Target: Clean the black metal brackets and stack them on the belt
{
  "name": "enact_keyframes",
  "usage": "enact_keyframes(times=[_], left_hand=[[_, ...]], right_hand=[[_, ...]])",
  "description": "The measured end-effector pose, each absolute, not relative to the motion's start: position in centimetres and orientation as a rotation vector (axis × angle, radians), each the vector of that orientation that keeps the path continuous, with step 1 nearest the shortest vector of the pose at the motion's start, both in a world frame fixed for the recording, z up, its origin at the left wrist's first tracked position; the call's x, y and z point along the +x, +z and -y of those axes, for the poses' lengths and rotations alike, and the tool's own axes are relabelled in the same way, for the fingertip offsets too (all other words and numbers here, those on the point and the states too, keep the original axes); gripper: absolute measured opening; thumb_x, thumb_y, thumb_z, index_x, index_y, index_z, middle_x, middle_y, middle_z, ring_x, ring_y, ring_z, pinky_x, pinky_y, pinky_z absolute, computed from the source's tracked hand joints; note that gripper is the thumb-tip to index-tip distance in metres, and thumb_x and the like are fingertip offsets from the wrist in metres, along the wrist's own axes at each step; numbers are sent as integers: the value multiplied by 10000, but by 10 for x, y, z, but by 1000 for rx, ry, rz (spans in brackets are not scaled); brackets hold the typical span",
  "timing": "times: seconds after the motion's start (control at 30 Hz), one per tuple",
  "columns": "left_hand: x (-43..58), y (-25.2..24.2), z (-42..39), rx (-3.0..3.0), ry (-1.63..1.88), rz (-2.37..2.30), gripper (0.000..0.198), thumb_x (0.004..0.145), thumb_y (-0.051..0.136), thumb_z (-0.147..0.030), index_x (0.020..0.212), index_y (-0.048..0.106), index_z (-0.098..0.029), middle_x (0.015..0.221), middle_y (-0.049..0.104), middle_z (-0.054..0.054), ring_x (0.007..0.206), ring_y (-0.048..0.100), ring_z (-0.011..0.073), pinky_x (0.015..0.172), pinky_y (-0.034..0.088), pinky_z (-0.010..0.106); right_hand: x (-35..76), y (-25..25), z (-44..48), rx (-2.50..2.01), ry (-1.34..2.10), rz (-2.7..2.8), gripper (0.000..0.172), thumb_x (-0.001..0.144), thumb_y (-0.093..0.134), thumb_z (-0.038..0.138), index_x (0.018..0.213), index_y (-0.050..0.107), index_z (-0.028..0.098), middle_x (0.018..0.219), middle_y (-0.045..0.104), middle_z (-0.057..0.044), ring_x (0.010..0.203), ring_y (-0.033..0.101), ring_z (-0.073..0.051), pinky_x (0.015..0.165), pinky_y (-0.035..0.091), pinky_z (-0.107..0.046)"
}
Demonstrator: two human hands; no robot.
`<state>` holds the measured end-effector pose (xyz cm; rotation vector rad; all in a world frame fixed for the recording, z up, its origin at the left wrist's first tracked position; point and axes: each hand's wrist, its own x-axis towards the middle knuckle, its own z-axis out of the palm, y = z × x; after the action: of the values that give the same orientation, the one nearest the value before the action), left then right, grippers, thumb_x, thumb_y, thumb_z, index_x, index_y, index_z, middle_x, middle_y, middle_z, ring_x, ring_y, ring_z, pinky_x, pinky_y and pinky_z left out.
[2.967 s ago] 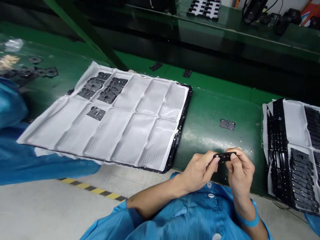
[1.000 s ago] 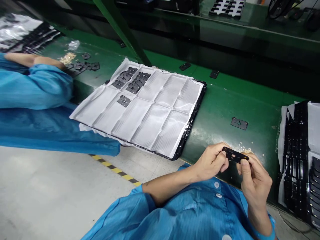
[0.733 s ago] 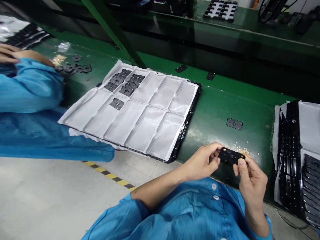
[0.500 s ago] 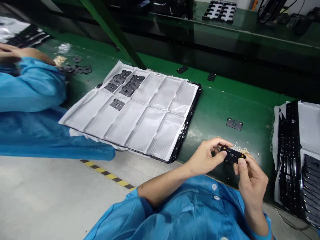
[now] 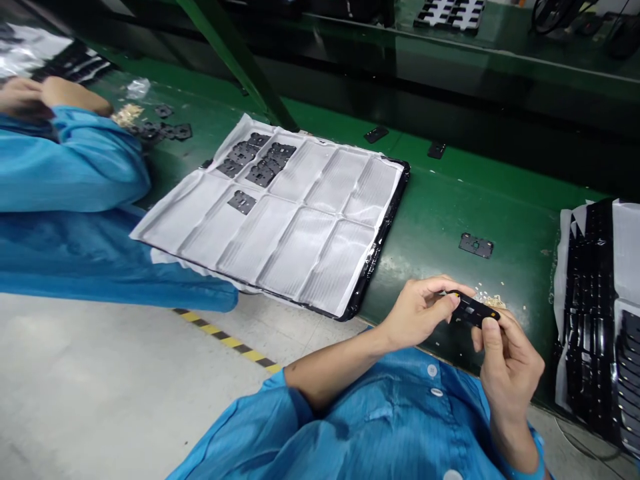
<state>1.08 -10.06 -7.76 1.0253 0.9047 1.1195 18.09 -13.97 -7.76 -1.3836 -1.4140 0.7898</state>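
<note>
Between my two hands, close above the bench's front edge, is a small black plate (image 5: 471, 310) with yellow spots near its ends. My left hand (image 5: 425, 310) pinches the left end, thumb on the face and index finger along the top edge. The right end is gripped by my right hand (image 5: 507, 347), its thumb on the near face and its fingers behind. A little pile of small gold-coloured pieces (image 5: 494, 301) lies on the bench just behind the plate, partly hidden by it. Farther back rests another black plate (image 5: 476, 245), flat on the green surface.
Left of my hands, a white-lined compartment tray (image 5: 280, 233) holds several black plates and overhangs the bench edge. Stacked black trays (image 5: 590, 300) stand at the right. Two dark pieces (image 5: 376, 134) lie at the back. A co-worker's blue sleeve (image 5: 95, 157) is at the far left.
The view has shifted slightly, so the bench things appear a little to the right. Both hands keep hold of the black plate, which is tilted slightly more, right end lower.
</note>
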Motion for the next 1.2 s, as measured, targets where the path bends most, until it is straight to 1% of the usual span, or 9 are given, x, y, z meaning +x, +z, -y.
enact_keyframes(times=[0.23,0.4,0.5,0.73,0.97,1.13,1.2], left_hand=[[10,-79,101,1003,1113,-892,268,1002,683,-362,1042,817,-134,957,728,60,623,592,83,657,508,236],[10,-81,101,1000,1106,-890,343,1000,700,-448,1061,819,-132,966,741,73,636,593,92,679,513,248],[9,-79,100,976,1088,-888,370,988,713,-472,1075,822,-129,986,742,79,652,601,93,687,508,241],[6,-75,100,997,1068,-893,345,997,697,-439,1075,830,-131,995,732,75,646,608,86,695,505,238],[3,-77,103,999,1049,-934,384,998,682,-464,1097,818,-118,1004,739,84,673,622,101,684,492,236],[1,-74,103,973,1056,-947,312,999,668,-393,1051,826,-129,945,741,64,648,602,92,673,472,232],[2,-75,103,954,1066,-960,281,990,664,-358,1007,829,-132,901,741,53,625,588,86,672,469,231]], right_hand=[[182,-79,140,-1371,795,1415,253,1071,630,281,841,699,198,726,575,20,592,526,-129,616,440,-272],[181,-77,139,-1396,803,1432,291,1071,628,293,800,671,195,697,547,20,592,510,-134,597,425,-271],[181,-76,138,-1386,794,1436,274,1067,632,278,809,671,194,711,556,23,590,503,-126,597,418,-265],[182,-76,139,-1391,804,1459,274,1069,617,249,804,660,198,714,554,31,610,507,-123,625,414,-262],[180,-78,140,-1400,795,1475,206,1061,635,236,871,705,198,737,586,29,619,531,-121,643,440,-257],[180,-78,142,-1385,718,1546,187,1060,627,212,900,723,195,769,620,14,621,559,-125,633,458,-260],[180,-80,143,-1373,671,1589,172,1055,627,202,915,726,195,810,655,-7,652,597,-139,640,476,-268]])
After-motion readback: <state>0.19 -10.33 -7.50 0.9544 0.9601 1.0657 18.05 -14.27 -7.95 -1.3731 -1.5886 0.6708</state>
